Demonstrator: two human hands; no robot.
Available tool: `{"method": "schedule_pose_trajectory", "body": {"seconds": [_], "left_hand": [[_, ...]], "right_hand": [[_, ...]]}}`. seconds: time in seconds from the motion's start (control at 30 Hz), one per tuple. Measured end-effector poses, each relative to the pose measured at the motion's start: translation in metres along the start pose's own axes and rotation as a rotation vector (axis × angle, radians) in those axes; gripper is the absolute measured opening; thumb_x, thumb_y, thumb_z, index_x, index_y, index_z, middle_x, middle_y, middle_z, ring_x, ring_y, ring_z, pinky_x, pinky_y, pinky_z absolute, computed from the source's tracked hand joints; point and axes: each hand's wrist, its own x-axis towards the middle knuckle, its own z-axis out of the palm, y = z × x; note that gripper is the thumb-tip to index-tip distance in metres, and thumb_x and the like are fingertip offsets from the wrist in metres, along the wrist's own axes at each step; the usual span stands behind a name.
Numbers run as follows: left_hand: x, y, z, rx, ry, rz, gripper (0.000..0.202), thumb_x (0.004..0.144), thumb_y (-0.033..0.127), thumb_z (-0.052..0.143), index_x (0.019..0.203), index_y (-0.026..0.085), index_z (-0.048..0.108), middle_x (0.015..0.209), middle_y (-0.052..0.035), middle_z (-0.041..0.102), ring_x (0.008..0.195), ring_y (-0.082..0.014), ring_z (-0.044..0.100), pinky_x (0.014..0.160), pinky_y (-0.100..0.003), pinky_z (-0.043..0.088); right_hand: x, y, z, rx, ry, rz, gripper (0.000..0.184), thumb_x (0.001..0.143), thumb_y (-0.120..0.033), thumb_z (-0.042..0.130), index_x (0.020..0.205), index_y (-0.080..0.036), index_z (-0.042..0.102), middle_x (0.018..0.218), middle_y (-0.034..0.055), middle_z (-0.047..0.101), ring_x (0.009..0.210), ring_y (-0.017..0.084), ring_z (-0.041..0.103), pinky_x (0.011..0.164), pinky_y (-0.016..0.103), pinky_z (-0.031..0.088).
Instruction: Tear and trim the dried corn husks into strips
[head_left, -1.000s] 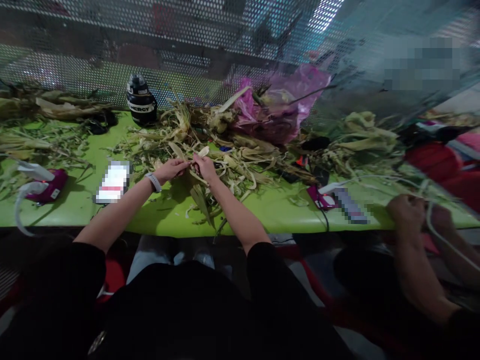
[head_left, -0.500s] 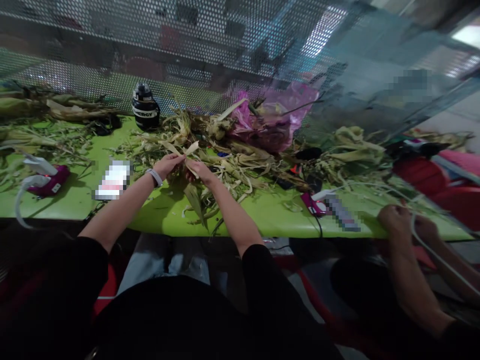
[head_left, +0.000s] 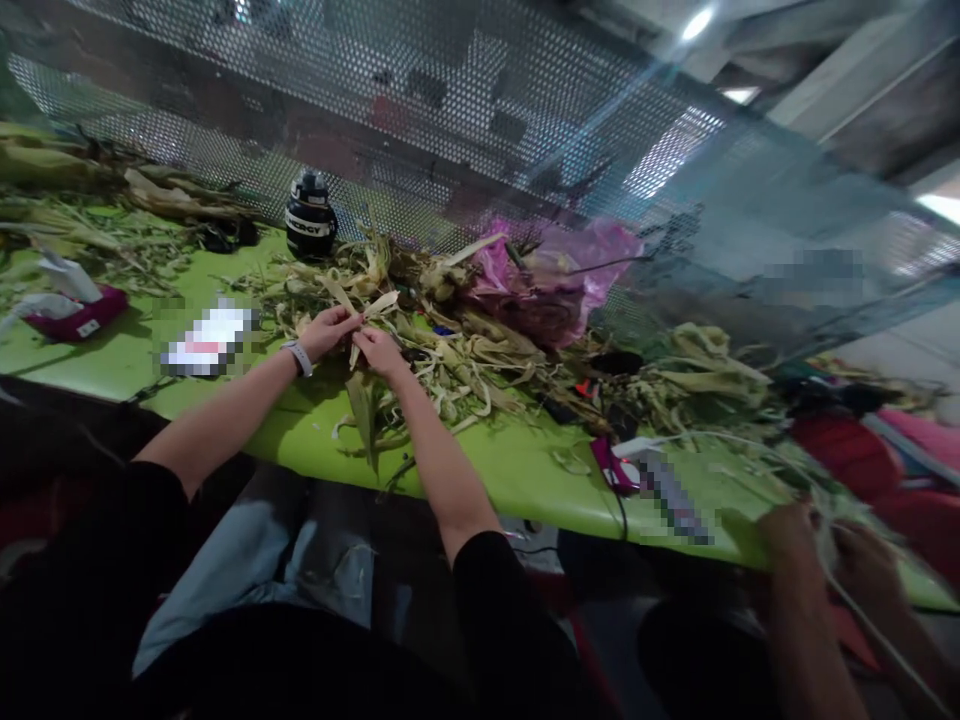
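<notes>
My left hand [head_left: 328, 330] and my right hand [head_left: 379, 351] meet over the green table [head_left: 517, 465], both pinched on a pale corn husk strip [head_left: 373, 308] that sticks up between them. A long green husk leaf [head_left: 363, 412] hangs down from under my hands toward the table's near edge. A grey watch sits on my left wrist. Behind my hands lies a heap of dry corn husks [head_left: 465, 350].
A black can [head_left: 309, 215] stands at the mesh wall. A pink plastic bag [head_left: 547, 275] lies behind the heap. A magenta device [head_left: 71, 318] is at left, another [head_left: 619, 462] at right. Another person's hands [head_left: 825, 545] hold a pale strip at lower right.
The camera has tilted and swung right, so the table slants in view. My hands stay together on the husk strip. The other person's hands have dropped lower in the picture.
</notes>
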Motion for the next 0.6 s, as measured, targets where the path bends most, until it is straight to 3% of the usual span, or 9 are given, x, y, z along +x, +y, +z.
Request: {"method": "schedule_pose_trajectory", "body": {"seconds": [0.1,0.27,0.43,0.6], "left_hand": [[0.003,-0.003,0.003,0.001,-0.036,0.02,0.027,0.07,0.035,0.079,0.073,0.015,0.062,0.058,0.0028,0.055,0.049,-0.0061,0.042,0.046,-0.02,0.03],[0.006,-0.012,0.005,0.077,-0.089,0.046,0.033,0.069,0.043,0.08,0.071,0.015,0.061,0.054,0.002,0.054,0.046,-0.0065,0.041,0.044,-0.021,0.027],[0.004,-0.015,0.003,0.105,-0.055,0.084,0.038,0.07,0.047,0.079,0.066,0.017,0.058,0.051,0.0023,0.051,0.046,-0.007,0.041,0.044,-0.021,0.028],[0.005,-0.013,-0.003,0.113,-0.013,0.089,0.039,0.072,0.049,0.077,0.065,0.017,0.055,0.052,0.0039,0.05,0.048,-0.0067,0.04,0.046,-0.021,0.028]], "right_hand": [[0.001,0.004,0.0,0.01,0.043,0.028,0.029,0.087,-0.026,0.055,0.06,-0.019,0.045,0.052,-0.0073,0.044,0.052,0.007,0.042,0.053,0.02,0.034],[0.004,0.011,-0.004,0.087,0.019,0.146,0.01,0.089,-0.026,0.051,0.081,-0.021,0.052,0.056,-0.0064,0.051,0.045,0.009,0.045,0.049,0.023,0.039],[0.007,0.008,-0.005,0.104,0.006,0.13,0.009,0.089,-0.022,0.053,0.08,-0.021,0.051,0.056,-0.0067,0.052,0.045,0.008,0.046,0.049,0.021,0.04],[0.001,-0.008,-0.008,0.09,-0.049,0.105,0.019,0.089,-0.025,0.058,0.072,-0.02,0.049,0.048,-0.0069,0.052,0.04,0.008,0.044,0.043,0.021,0.032]]}}
